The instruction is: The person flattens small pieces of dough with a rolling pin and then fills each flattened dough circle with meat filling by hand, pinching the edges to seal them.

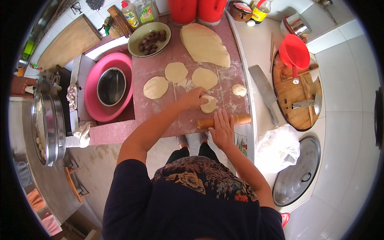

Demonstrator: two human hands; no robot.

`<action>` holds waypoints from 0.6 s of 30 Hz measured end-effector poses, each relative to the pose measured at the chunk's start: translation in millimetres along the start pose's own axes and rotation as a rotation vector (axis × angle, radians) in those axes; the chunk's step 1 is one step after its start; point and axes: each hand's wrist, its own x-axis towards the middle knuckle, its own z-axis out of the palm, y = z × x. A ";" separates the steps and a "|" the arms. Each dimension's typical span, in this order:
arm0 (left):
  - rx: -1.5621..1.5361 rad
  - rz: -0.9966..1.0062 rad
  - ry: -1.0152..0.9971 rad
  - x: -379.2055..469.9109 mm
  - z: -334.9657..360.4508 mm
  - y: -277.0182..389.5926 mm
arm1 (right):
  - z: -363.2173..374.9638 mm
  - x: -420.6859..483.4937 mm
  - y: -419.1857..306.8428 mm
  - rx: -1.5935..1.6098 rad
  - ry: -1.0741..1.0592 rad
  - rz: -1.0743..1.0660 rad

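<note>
My left hand (194, 98) is at the upper left edge of a small flattened dough disc (210, 105), thumb and fingers pinching it. Just below the disc lies a wooden rolling pin (205, 123), with my right hand (222, 129) laid over its middle, fingers stretched forward. Three larger rolled dough rounds lie farther back: one on the left (155, 87), one in the middle (176, 72), one on the right (205, 79). A small dough lump (239, 90) sits near the right edge of the floured red tiled counter (162, 120).
A big dough slab (204, 45) and an enamel bowl (135, 49) of dark balls (150, 42) stand at the back. Left is a pink basin (90, 90) in a sink recess. On the right counter lie a cleaver (261, 84), a round wooden board (294, 111), a plastic bag (277, 148) and a lid (295, 177).
</note>
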 end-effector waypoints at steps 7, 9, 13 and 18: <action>0.356 0.020 -0.008 13.7 6.2 22.4 | 14.8 112.7 14.8 -0.047 0.218 0.080; 0.448 0.015 -0.059 24.7 0.8 26.6 | 15.3 111.0 12.5 -0.059 0.272 0.112; 0.529 0.078 -0.189 20.0 6.4 11.9 | 7.4 35.3 4.0 -0.025 0.091 0.110; 0.304 0.021 -0.237 -7.4 4.1 19.2 | 2.8 12.5 11.5 -0.047 0.067 0.038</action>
